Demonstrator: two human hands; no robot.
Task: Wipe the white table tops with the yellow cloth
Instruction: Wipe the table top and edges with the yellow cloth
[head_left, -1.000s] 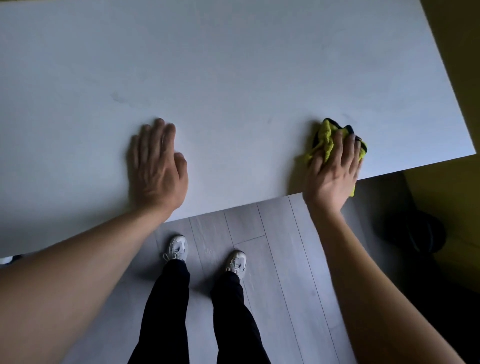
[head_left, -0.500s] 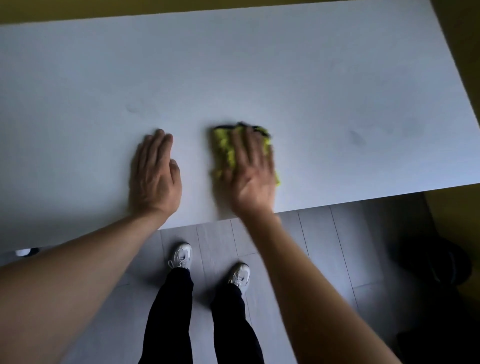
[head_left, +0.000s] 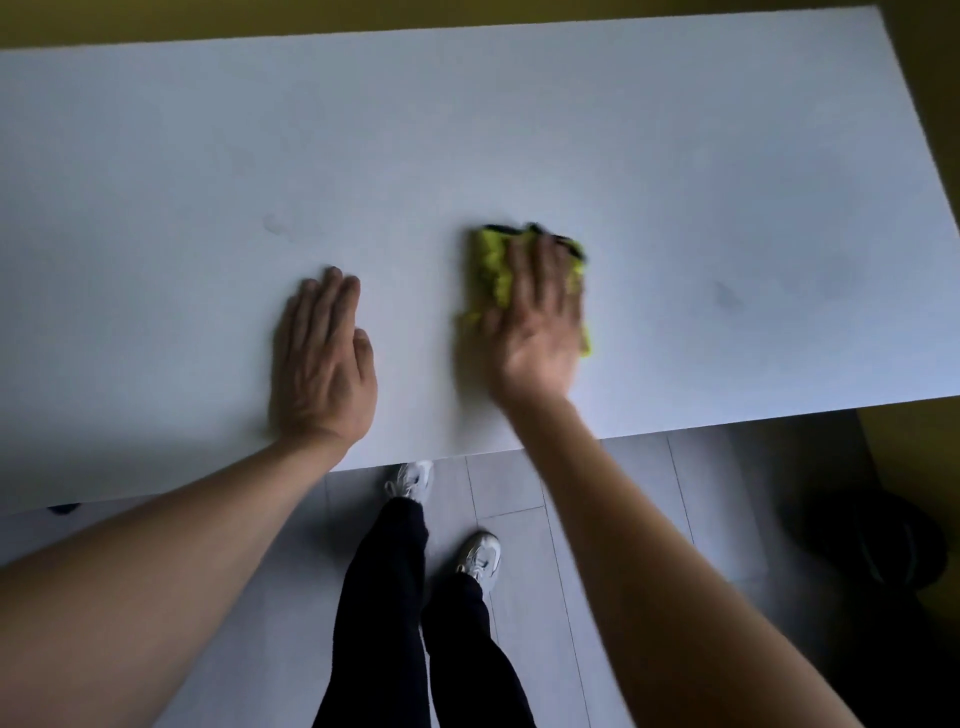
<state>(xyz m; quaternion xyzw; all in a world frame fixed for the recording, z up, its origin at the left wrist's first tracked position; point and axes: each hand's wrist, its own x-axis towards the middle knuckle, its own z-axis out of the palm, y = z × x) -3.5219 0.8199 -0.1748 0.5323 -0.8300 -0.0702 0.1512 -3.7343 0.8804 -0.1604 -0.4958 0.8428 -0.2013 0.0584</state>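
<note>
Counts: one white table (head_left: 675, 156), one yellow cloth (head_left: 491, 270), two bare hands, two white shoes, one dark round object (head_left: 878, 545) on the floor (head_left: 613, 499) off to the right.

Left hand (head_left: 322, 364) lies flat on the table, palm down, fingers (head_left: 332, 301) straight and close together, thumb alongside, grasping nothing. Heel of the hand sits near the table's near edge.

Right hand (head_left: 540, 322) is blurred but reads as flat, fingers (head_left: 540, 270) extended, not curled, pressing down on the cloth. Cloth is bunched under the fingers and palm; yellow shows out past the thumb side and a strip past the little-finger side, and a dark trim pokes out just beyond the fingertips. Cloth is touching the table, a bit farther from the near edge than the left fingertips are.

Hands are apart, bare table between them. A faint smudge (head_left: 275, 226) sits ahead of the left fingertips, slightly to their left. Another faint mark (head_left: 724, 293) lies to the right of the right hand, well apart from it.

Below the table edge: grey plank floor, dark trousers (head_left: 384, 597), left shoe (head_left: 410, 478) nearer the table than right shoe (head_left: 480, 558).
</note>
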